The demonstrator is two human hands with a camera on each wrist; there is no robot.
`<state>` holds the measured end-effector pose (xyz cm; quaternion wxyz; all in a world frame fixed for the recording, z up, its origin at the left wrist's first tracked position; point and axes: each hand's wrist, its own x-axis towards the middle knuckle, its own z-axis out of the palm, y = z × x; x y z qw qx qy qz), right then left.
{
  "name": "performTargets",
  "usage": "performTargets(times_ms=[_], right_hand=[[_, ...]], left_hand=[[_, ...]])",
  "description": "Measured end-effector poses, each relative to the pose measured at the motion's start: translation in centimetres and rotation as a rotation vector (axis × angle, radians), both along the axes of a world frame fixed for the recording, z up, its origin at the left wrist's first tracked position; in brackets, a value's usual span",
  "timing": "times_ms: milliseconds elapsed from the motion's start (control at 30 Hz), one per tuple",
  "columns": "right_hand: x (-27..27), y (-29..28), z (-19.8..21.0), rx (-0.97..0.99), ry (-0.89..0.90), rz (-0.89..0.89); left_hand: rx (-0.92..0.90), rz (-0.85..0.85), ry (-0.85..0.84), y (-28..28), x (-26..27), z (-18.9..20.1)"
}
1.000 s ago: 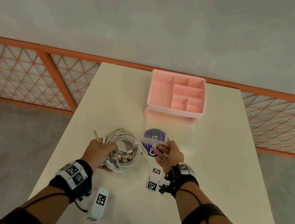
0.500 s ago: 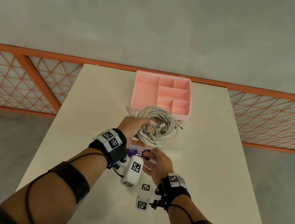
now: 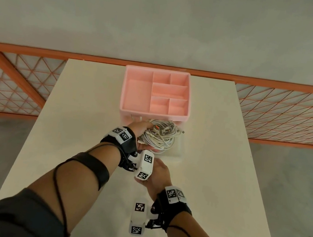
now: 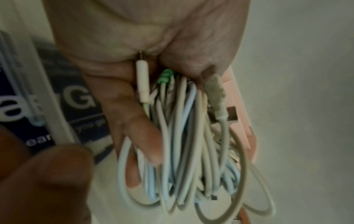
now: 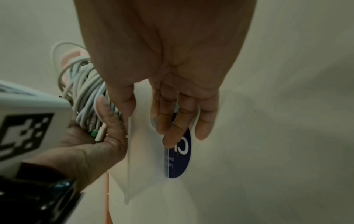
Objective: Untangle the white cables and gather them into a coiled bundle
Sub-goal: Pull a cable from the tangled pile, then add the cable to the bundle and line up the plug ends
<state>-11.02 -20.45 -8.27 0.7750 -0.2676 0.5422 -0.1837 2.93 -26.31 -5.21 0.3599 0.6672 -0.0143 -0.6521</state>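
A coiled bundle of white cables (image 3: pixel 159 136) is gripped in the left hand (image 3: pixel 142 130), with the fingers curled through the loops and the thumb closed on the far side. In the left wrist view several plugs are seen bunched against the palm: a white jack plug (image 4: pixel 142 81), a green strain relief (image 4: pixel 165 77) and a greyish connector (image 4: pixel 215 94). The bundle is held just in front of the pink divided organiser (image 3: pixel 156 92), above a clear plastic bag (image 5: pixel 141 159) that lies on the cream table (image 3: pixel 215 166). Whether the lower loops touch the bag cannot be determined from the head view.

The right hand (image 3: pixel 156 175) is positioned near the person's side of the bag, partly hidden behind the left wrist camera housing (image 3: pixel 145 165). In the right wrist view its fingers (image 5: pixel 170 130) are seen loosely extended, with the tips resting on the bag beside a dark blue printed label (image 5: pixel 181 151); the bag's edge appears to be pinched between thumb and fingers, though blur leaves this uncertain. No cable is held by this hand.

An orange lattice railing (image 3: pixel 16 82) is recorded beyond the table.
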Motion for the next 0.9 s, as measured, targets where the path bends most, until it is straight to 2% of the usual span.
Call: performTargets(times_ms=[267, 333, 400, 500, 567, 600, 667, 733, 800, 900], right_hand=[[-0.5, 0.1, 0.2, 0.023, -0.07, -0.031], [-0.4, -0.2, 0.2, -0.002, 0.0, 0.025], [-0.6, -0.7, 0.7, -0.076, 0.128, 0.19], [-1.8, -1.8, 3.4, -0.369, 0.319, 0.685], [-2.3, -2.7, 5.4, -0.719, 0.403, 0.86], [-2.4, -3.2, 6.3, -0.934, 0.435, 0.841], [-2.2, -4.5, 7.2, -1.33, 0.447, 0.656], [-1.7, -6.0, 7.3, -1.596, 0.458, 0.561], [-1.1, -7.5, 6.3, -1.68, 0.561, 0.641], [-0.7, -8.2, 3.6, -1.549, 0.836, 0.896]], left_hand=[[-0.061, 0.137, -0.325, 0.5, -0.3, -1.3], [-0.083, 0.16, -0.429, 0.6, -0.6, -1.6], [-0.09, 0.093, -0.598, 0.8, -0.7, -1.7], [-0.113, -0.053, -0.799, 1.2, -0.7, -1.8], [-0.13, -0.084, -0.849, 1.4, -0.6, -1.7], [-0.144, -0.088, -0.867, 1.4, -0.6, -1.6], [-0.15, -0.112, -0.874, 1.7, -0.3, -1.3], [-0.16, -0.156, -0.875, 2.1, 0.1, -1.1], [-0.215, -0.183, -0.911, 2.8, 0.4, -1.0], [-0.319, -0.214, -1.008, 4.3, 0.3, -0.6]])
